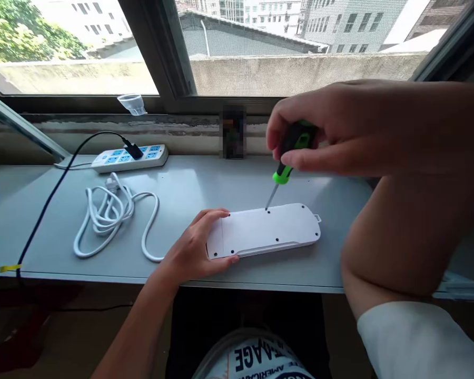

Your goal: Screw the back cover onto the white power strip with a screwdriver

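A white power strip lies face down on the table, its back dotted with several dark screw holes. My left hand grips its left end, thumb along the near edge and fingers over the far edge. Above the strip, my right hand is closed around the black and green handle of a screwdriver. The shaft slants down to the left, and its tip is at or very near a hole on the strip's far edge. Whether the tip sits in the hole I cannot tell.
A coiled white cord with a plug lies to the left. Behind it a second power strip with blue sockets has a black plug in it. A clear plastic cup rests on the window ledge. The table's front edge runs near my lap.
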The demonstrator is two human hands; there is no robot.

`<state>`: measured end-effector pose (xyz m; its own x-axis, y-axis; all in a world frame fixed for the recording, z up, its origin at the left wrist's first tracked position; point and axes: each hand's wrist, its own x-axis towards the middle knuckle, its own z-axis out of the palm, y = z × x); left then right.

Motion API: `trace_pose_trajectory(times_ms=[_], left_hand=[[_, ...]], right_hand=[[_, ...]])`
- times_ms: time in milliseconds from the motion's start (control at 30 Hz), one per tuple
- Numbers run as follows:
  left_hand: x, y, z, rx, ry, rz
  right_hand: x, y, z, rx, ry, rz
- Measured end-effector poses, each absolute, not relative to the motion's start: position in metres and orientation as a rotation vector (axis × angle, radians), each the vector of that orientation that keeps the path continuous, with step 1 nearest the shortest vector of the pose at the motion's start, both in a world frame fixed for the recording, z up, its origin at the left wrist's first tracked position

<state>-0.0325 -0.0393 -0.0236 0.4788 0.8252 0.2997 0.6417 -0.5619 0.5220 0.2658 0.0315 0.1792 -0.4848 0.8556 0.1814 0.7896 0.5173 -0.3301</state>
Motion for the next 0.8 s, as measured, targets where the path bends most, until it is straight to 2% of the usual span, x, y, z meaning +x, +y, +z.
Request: trace_pose_trajectory(times_ms=[100, 467, 667, 800], left_hand=[[-0.033, -0.039, -0.023, 2.378, 1.253, 0.761], [-0.038, -0.037, -0.028, 2.430, 1.251, 0.764], [-0.043, -0.037, -0.025, 2.462, 1.294, 0.777], [-0.043, -0.038, -0.024, 2.454, 1.312, 0.769]], right_hand=[[0.269, 0.041, 0.183, -1.641, -2.596, 0.332], [0.270, 0.049, 0.183, -1.241, -2.825, 0.492], [0.267, 0.035, 0.186, -1.282, -2.765, 0.516], [0.262, 0.035, 0.184, -1.148, -2.816, 0.547]])
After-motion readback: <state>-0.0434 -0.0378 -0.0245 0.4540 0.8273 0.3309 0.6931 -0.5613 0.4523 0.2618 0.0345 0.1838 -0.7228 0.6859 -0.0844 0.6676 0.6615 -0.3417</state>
